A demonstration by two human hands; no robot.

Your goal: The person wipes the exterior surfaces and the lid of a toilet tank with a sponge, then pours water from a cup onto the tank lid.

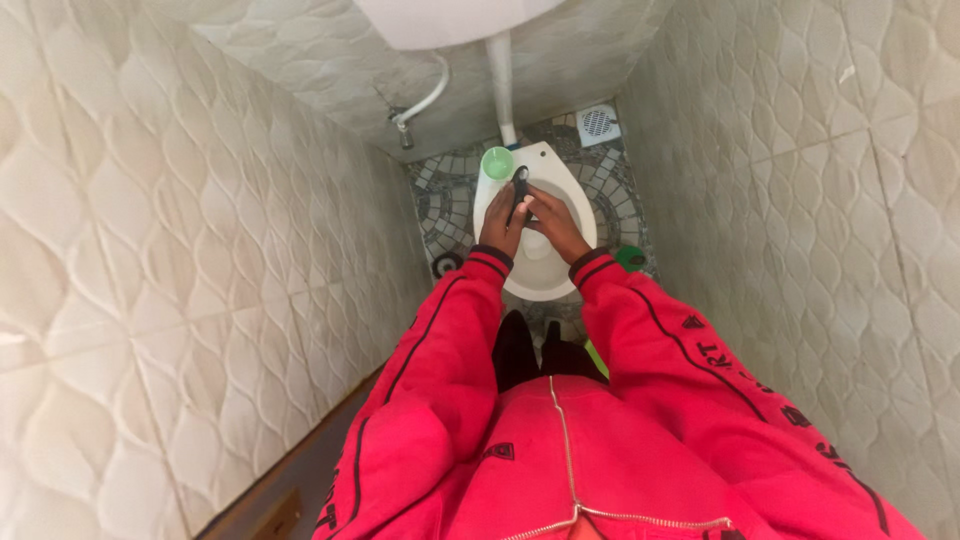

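I look straight down at a white toilet bowl [562, 184] in a narrow tiled stall. My left hand [499, 224] and my right hand [553, 224] are joined over the bowl, both gripping a thin black handle [519, 186] that points away from me. A white bottle with a light green cap [496, 164] stands on the bowl's left rim, just beyond my left hand. Red jacket sleeves cover both my arms. What the handle ends in is hidden.
Pale patterned wall tiles close in on both sides. A white pipe [501, 72] drops from the cistern to the bowl, with a hose and valve [404, 129] to its left. A floor drain [598, 124] sits at the back right, a green object [630, 258] beside the bowl.
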